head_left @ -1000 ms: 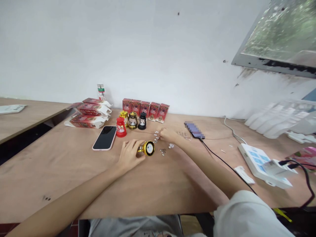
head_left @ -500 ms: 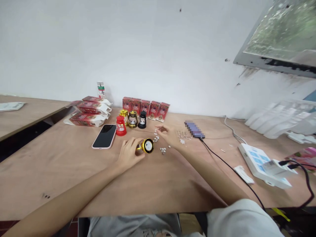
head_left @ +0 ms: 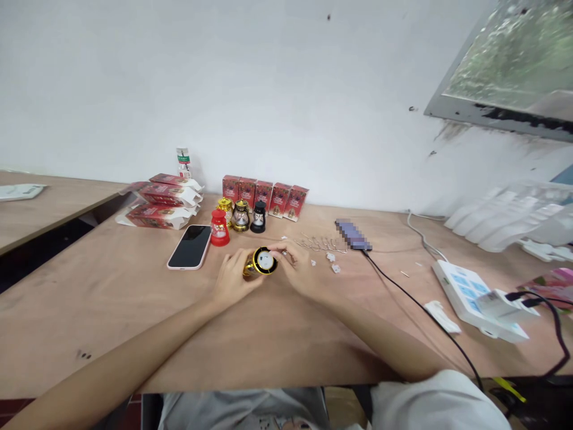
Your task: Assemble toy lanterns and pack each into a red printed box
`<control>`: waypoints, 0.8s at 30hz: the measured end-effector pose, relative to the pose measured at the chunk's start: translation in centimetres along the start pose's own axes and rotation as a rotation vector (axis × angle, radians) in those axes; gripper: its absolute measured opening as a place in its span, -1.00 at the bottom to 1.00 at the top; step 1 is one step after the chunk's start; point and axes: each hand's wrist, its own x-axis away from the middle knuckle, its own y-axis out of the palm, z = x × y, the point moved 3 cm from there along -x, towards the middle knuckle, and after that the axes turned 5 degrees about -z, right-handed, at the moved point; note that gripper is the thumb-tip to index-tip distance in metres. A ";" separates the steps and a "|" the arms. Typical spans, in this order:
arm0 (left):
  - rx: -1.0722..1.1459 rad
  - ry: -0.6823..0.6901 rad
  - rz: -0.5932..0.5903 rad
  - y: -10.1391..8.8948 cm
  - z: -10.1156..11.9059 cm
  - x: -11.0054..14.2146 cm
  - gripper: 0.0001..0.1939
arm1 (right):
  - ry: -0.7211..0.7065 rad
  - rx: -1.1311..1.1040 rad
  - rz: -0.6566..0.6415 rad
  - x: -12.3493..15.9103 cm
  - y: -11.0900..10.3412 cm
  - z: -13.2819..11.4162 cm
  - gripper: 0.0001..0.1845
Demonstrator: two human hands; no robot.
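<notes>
My left hand (head_left: 233, 279) is wrapped round a small gold lantern (head_left: 265, 263), tipped so its round black-and-white base faces me. My right hand (head_left: 298, 272) has its fingers pinched together at the right edge of that base. Anything between those fingertips is hidden. Beyond my hands stand a red lantern (head_left: 219, 229), a gold lantern (head_left: 225, 209), a dark bronze-gold lantern (head_left: 240, 217) and a black lantern (head_left: 258, 218). Right of my right hand lie several thin bent wires (head_left: 323, 243) and small clear-white pieces (head_left: 335, 269).
Several red boxes (head_left: 282, 200) line the wall, near a stack of opened red boxes (head_left: 156, 216). A pink-edged phone (head_left: 190, 248) lies left. Rightward are a blurred-out phone (head_left: 353, 234) on a black cable (head_left: 416, 304), a power strip (head_left: 474, 298) and white plastic stacks (head_left: 487, 218).
My right hand has come back from the small round pieces on the table to the lantern's base. The lantern has shifted slightly left and its base tilts up more.
</notes>
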 end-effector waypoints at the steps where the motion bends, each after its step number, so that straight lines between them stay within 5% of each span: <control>1: -0.003 0.000 0.002 0.0 0.0 0.0 -0.59 | -0.010 0.019 -0.011 0.0 0.0 -0.1 -0.82; 10: 0.007 -0.025 -0.026 0.0 -0.1 0.0 -0.57 | 0.035 0.056 0.059 0.0 0.2 -0.4 -0.84; 24: -0.001 -0.013 -0.009 0.1 -0.1 0.1 -0.57 | -0.109 0.117 0.054 0.4 0.1 -0.9 -0.87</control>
